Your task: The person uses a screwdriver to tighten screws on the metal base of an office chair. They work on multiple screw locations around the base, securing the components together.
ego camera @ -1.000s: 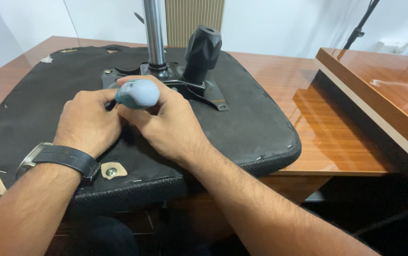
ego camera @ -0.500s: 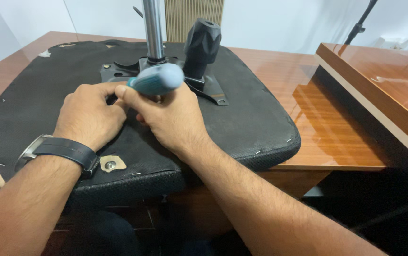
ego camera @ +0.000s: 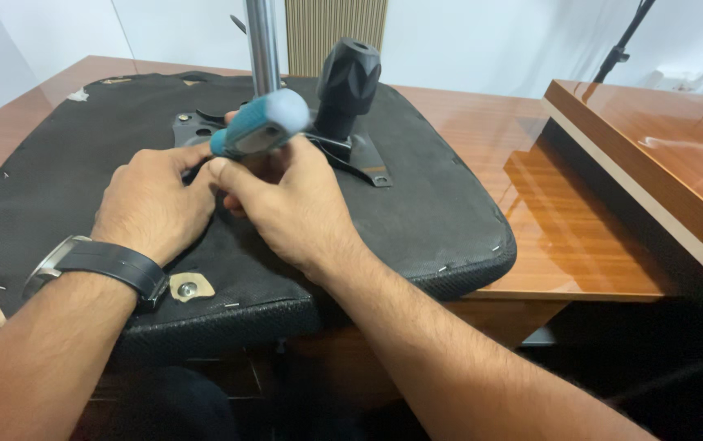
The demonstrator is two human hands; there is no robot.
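An upturned black chair seat (ego camera: pixel 417 204) lies on a wooden table, with a metal mechanism plate (ego camera: pixel 196 126), a chrome post (ego camera: pixel 263 41) and a black knob (ego camera: pixel 348 82) standing on it. My right hand (ego camera: pixel 286 204) grips a screwdriver with a teal and pale handle (ego camera: pixel 265 124), the handle tilted up to the right and the shaft hidden behind my fingers. My left hand (ego camera: pixel 155 200), with a dark watch on the wrist, rests on the seat right beside it, fingertips pinched at the tool's lower end near the plate.
The glossy wooden table (ego camera: pixel 564 220) extends to the right of the seat. A raised wooden shelf with a dark edge (ego camera: pixel 653 155) runs along the far right. A small metal washer patch (ego camera: pixel 188 287) sits on the seat's near edge. A ribbed panel (ego camera: pixel 335 28) stands behind.
The screwdriver handle has swung from lying low toward the left to tilting up and to the right. Both hands stay together at the plate.
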